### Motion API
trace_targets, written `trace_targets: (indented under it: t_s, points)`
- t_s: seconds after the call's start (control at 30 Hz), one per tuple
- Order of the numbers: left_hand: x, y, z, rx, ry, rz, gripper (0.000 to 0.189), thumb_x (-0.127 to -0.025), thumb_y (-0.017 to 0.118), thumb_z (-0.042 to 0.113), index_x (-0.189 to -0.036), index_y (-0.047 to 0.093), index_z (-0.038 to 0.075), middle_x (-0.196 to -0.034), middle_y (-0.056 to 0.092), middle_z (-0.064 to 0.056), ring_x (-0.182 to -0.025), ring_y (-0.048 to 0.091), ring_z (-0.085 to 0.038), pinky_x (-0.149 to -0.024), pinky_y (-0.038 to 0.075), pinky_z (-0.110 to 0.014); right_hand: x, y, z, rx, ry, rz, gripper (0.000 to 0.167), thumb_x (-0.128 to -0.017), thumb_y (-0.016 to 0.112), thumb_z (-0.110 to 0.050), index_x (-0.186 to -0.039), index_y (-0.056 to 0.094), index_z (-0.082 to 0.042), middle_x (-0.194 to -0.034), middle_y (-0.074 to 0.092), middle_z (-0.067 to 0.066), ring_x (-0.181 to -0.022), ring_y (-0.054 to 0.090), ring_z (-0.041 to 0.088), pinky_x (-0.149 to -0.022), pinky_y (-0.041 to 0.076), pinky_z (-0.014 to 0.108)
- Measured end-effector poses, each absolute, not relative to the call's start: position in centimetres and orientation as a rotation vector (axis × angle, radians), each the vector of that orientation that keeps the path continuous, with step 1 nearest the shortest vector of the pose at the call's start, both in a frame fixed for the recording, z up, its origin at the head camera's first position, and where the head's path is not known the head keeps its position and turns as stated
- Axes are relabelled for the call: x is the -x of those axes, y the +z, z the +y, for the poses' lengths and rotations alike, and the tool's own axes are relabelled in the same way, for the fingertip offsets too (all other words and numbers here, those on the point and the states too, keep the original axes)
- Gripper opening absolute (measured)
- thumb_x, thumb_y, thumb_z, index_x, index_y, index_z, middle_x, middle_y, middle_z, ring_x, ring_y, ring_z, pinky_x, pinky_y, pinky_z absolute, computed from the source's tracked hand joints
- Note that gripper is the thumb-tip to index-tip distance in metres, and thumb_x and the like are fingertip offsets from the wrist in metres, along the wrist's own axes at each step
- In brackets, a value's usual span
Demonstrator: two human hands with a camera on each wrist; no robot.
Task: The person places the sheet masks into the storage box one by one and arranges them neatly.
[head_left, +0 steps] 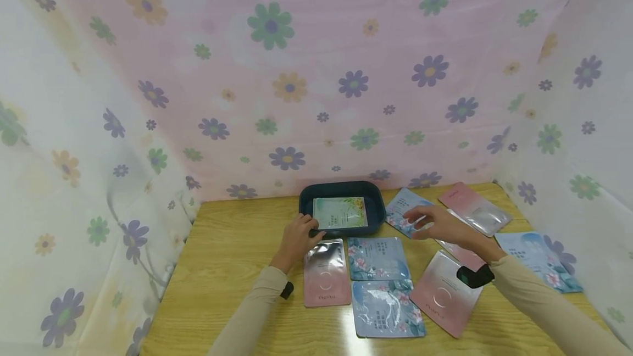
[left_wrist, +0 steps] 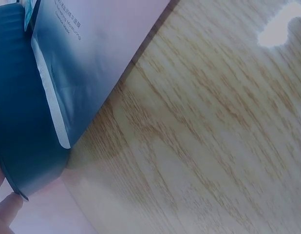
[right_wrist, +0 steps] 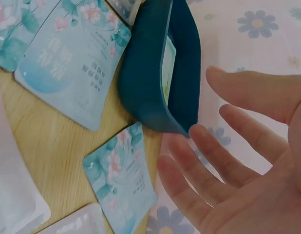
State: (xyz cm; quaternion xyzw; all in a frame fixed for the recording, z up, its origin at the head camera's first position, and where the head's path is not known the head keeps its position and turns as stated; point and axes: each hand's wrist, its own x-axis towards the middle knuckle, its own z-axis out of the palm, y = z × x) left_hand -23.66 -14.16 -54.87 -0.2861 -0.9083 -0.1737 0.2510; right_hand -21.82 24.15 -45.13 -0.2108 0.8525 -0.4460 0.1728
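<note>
A dark teal tray (head_left: 377, 209) stands against the back curtain with a green sheet-mask packet (head_left: 340, 213) lying in it. At the tray's front left corner, my left hand (head_left: 296, 239) pinches the rim; the left wrist view shows only its fingertips (left_wrist: 9, 207) there. My right hand (head_left: 437, 225) hovers to the right of the tray, fingers spread and holding nothing. Below it lies a blue floral mask packet (head_left: 404, 206). A pink-silver mask packet (head_left: 326, 279) lies just in front of the tray, close to my left hand.
Two blue mask packets (head_left: 378, 260) lie one before the other at the front middle. Several pink packets (head_left: 447, 293) and another blue packet (head_left: 536, 260) spread over the right side, some overlapping. Flowered curtains (head_left: 321, 87) enclose the wooden table (head_left: 232, 251) at the back and sides.
</note>
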Motion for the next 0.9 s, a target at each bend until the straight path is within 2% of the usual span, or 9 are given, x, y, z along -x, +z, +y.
trace_targets:
  t_s: [0.3,0.53,0.73,0.9]
  points:
    - [23.7,-54.9,-14.3,0.78,-0.47,-2.466,0.022,-0.077,0.078,0.03,-0.08,0.067,0.012,-0.076,0.055,0.002,-0.07,0.047,-0.014,-0.057,0.046,-0.025,20.5,-45.7,26.5,0.691,-1.225,2.398,0.046,-0.086,0.069,-0.018,-0.125,0.053,0.001,-0.118,0.057,0.019,-0.101,0.058,0.036,-0.077,0.051,0.027]
    - [23.8,-54.8,-14.4,0.784,-0.464,-2.464,0.021,-0.076,0.079,0.029,-0.08,0.066,0.013,-0.076,0.055,0.002,-0.069,0.047,-0.013,-0.056,0.046,-0.026,19.6,-46.5,28.0,0.671,-1.23,2.378,0.045,-0.087,0.069,-0.019,-0.125,0.054,0.0,-0.115,0.057,0.018,-0.098,0.06,0.03,-0.075,0.052,0.029]
    - [23.7,-54.7,-14.3,0.777,-0.454,-2.49,0.021,-0.079,0.076,0.031,-0.081,0.066,0.012,-0.077,0.056,0.002,-0.071,0.048,-0.013,-0.057,0.047,-0.025,19.0,-47.3,29.2,0.619,-1.257,2.351,0.043,-0.087,0.067,-0.014,-0.124,0.053,0.004,-0.113,0.057,0.022,-0.099,0.058,0.041,-0.073,0.052,0.03]
    - [23.8,-55.0,-14.2,0.785,-0.471,-2.455,0.022,-0.076,0.079,0.028,-0.079,0.065,0.012,-0.076,0.056,0.002,-0.07,0.048,-0.014,-0.057,0.046,-0.026,18.7,-48.4,30.3,0.576,-1.245,2.374,0.045,-0.086,0.069,-0.016,-0.123,0.054,0.005,-0.112,0.058,0.023,-0.099,0.057,0.045,-0.072,0.052,0.029]
